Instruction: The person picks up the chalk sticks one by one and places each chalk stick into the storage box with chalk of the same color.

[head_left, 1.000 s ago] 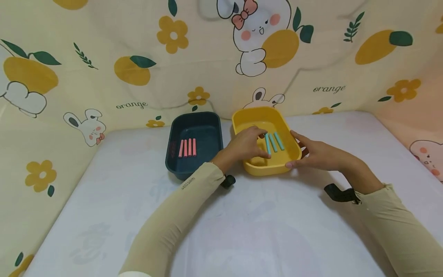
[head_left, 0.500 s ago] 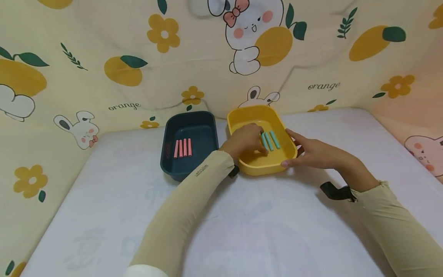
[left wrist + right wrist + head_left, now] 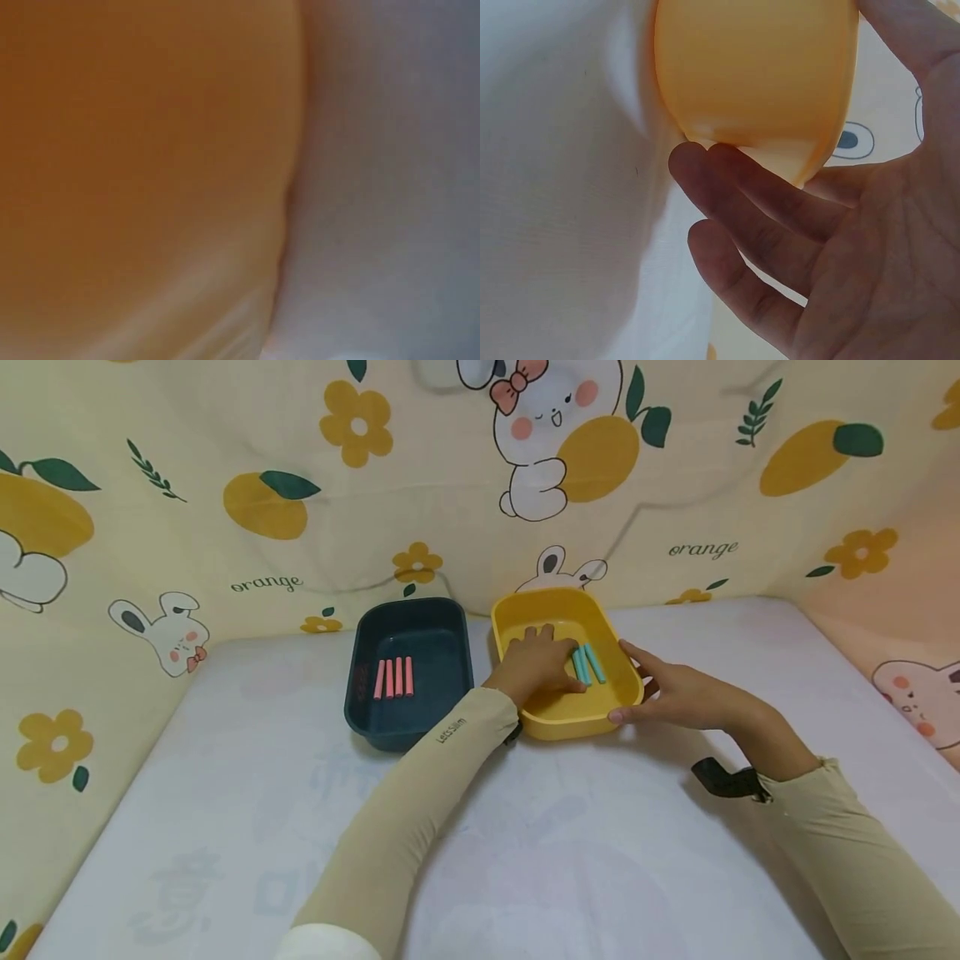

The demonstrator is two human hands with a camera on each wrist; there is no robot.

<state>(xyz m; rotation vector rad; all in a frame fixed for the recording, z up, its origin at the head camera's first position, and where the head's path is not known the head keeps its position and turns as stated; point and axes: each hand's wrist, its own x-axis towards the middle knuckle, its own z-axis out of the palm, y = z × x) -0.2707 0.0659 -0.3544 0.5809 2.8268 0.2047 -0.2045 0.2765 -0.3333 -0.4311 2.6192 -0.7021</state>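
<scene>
The yellow tray (image 3: 558, 714) is sitting at the centre of the frame on the white bench (image 3: 225, 793), and two blue sticks (image 3: 588, 663) are lying inside it. Your left hand (image 3: 536, 664) is resting flat in the tray with straight fingers, just beside the sticks. Your right hand (image 3: 671, 693) is lying open against the tray's right wall (image 3: 757, 75). To the left, the dark tray (image 3: 408, 731) is holding four pink sticks (image 3: 393, 677).
</scene>
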